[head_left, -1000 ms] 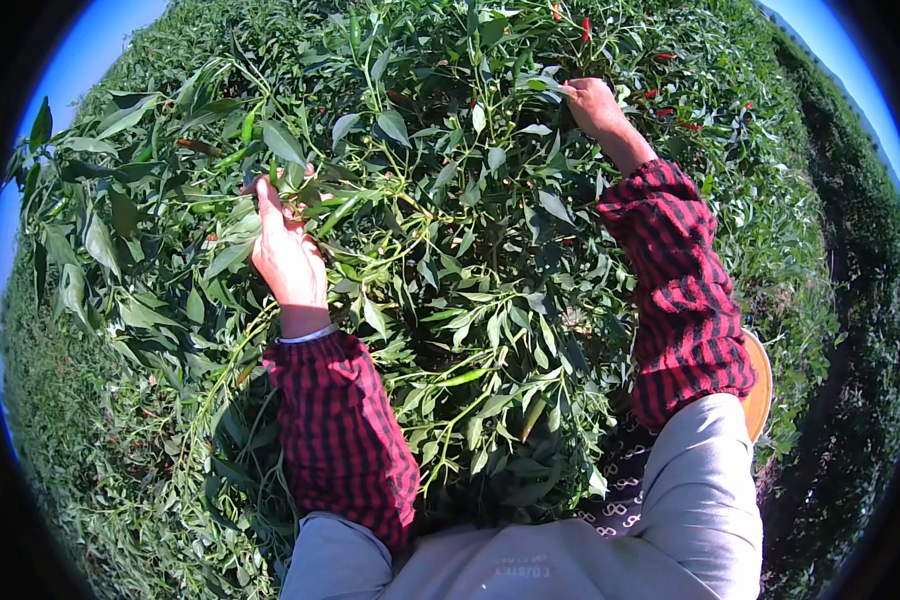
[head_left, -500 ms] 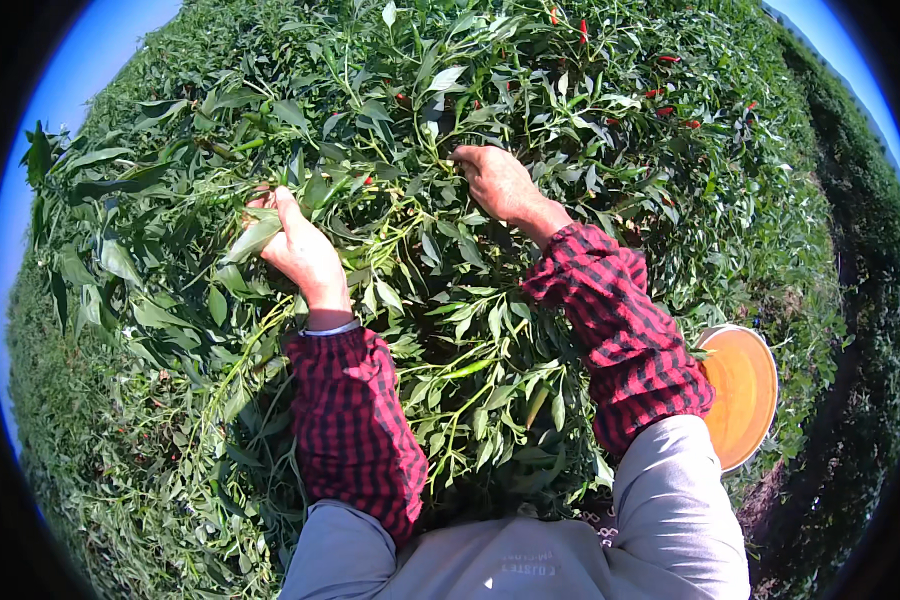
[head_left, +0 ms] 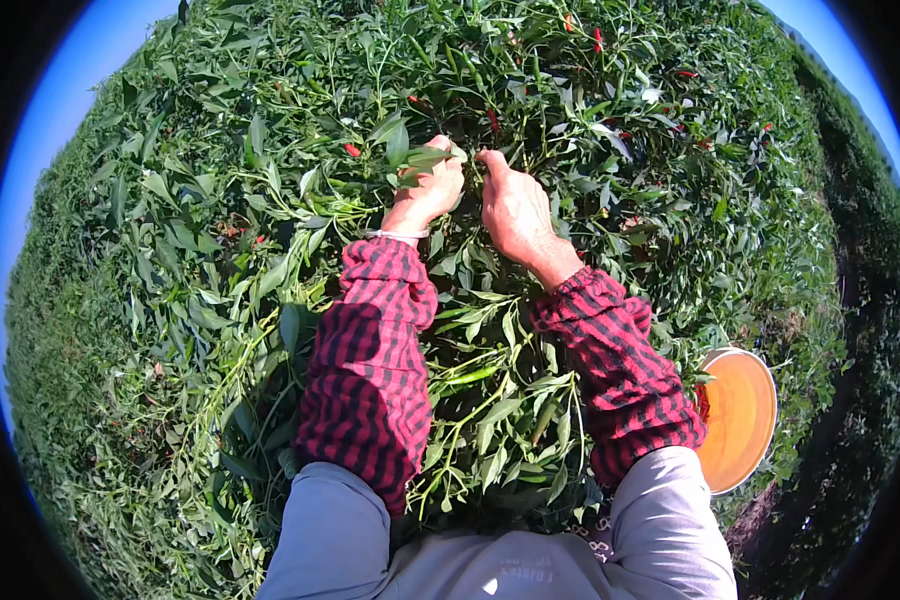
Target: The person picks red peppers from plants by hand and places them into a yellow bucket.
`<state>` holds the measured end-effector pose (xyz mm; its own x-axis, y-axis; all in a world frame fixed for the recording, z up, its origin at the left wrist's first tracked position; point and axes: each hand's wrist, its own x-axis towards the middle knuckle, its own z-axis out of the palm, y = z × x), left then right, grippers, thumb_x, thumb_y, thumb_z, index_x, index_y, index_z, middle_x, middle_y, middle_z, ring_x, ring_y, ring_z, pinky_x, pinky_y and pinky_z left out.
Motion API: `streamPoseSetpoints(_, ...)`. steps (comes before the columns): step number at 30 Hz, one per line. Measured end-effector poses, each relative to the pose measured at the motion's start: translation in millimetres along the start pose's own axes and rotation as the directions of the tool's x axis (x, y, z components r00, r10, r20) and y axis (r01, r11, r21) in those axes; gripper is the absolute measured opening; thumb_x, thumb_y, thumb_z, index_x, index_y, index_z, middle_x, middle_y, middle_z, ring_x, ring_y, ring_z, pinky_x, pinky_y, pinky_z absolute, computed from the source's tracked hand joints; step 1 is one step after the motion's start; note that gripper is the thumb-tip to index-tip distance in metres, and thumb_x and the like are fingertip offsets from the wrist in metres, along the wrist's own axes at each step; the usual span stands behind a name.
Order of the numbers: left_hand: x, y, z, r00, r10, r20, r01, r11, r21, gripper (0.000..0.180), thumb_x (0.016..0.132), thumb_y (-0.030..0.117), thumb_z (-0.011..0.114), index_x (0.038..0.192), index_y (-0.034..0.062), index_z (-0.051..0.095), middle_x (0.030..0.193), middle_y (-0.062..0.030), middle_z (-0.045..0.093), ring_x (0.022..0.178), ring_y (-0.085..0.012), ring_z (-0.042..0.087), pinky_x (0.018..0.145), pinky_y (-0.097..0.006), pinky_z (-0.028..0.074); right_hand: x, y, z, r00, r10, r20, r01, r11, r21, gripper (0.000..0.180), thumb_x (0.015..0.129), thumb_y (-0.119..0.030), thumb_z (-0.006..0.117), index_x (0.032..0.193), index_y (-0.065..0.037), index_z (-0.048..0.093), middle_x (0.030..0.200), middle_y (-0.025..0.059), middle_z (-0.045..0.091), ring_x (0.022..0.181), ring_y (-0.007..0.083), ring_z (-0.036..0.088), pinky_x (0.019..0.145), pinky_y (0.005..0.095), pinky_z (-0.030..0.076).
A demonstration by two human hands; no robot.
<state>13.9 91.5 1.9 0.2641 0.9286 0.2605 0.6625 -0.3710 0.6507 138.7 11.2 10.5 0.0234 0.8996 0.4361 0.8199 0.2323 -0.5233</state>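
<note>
Among the leaves of a chilli plant (head_left: 370,130), my left hand (head_left: 430,198) is closed at the fingertips, with a leaf lying across its fingers. What it grips is hidden. Just to its right, my right hand (head_left: 520,215) has its fingers curled in and its forefinger and thumb together at a stem. Whatever sits in that pinch is too small to make out. A red chilli (head_left: 493,120) hangs right above the two hands, and another red chilli (head_left: 352,150) shows left of my left hand. Below, between my forearms, is a long green chilli (head_left: 473,376).
An orange bucket (head_left: 745,420) with a pale rim stands beside my right elbow, some red chillies (head_left: 703,402) at its near side. More red chillies (head_left: 598,40) dot the foliage at the upper right. A dark furrow (head_left: 820,440) runs along the right.
My left hand has moved right and up, from the branch at the left to beside my right hand. The leafy branch it held has swung away. My right hand has shifted slightly right and down.
</note>
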Motion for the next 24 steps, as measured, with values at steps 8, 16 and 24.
streamPoseSetpoints(8,-20.4,7.5,8.6,0.995,-0.056,-0.083,0.058,0.998,0.030,0.019,0.076,0.016,0.054,0.091,0.0047,0.057,0.074,-0.0148,0.062,0.070,-0.0329,0.061,0.062,-0.040,0.047,84.9,33.4,17.2,0.973,0.200,0.117,-0.165,0.953,-0.253,0.015,0.071,-0.008,0.059,0.082,0.002,0.063,0.089,0.0235,0.062,0.087,0.0363,0.062,0.076,0.0427,0.050)
streamPoseSetpoints(16,-13.8,-14.1,22.1,0.993,-0.118,0.010,0.118,0.971,-0.207,0.013,0.076,0.010,0.055,0.086,0.0063,0.061,0.078,-0.0079,0.065,0.072,-0.0206,0.064,0.062,-0.032,0.047,114.4,48.0,58.9,0.979,0.194,0.068,-0.149,0.897,-0.416,0.016,0.078,-0.011,0.055,0.088,-0.001,0.063,0.090,0.0158,0.065,0.084,0.0291,0.064,0.072,0.0376,0.053)
streamPoseSetpoints(24,-15.8,-4.7,22.7,0.994,-0.068,-0.084,0.051,0.982,-0.183,0.019,0.077,0.011,0.048,0.089,0.0056,0.063,0.074,-0.0118,0.063,0.070,-0.0230,0.062,0.060,-0.032,0.047,114.7,58.8,49.1,0.943,0.309,0.124,-0.244,0.894,-0.376,0.020,0.079,-0.015,0.051,0.084,-0.001,0.064,0.091,0.0168,0.065,0.085,0.0300,0.064,0.073,0.0406,0.052)
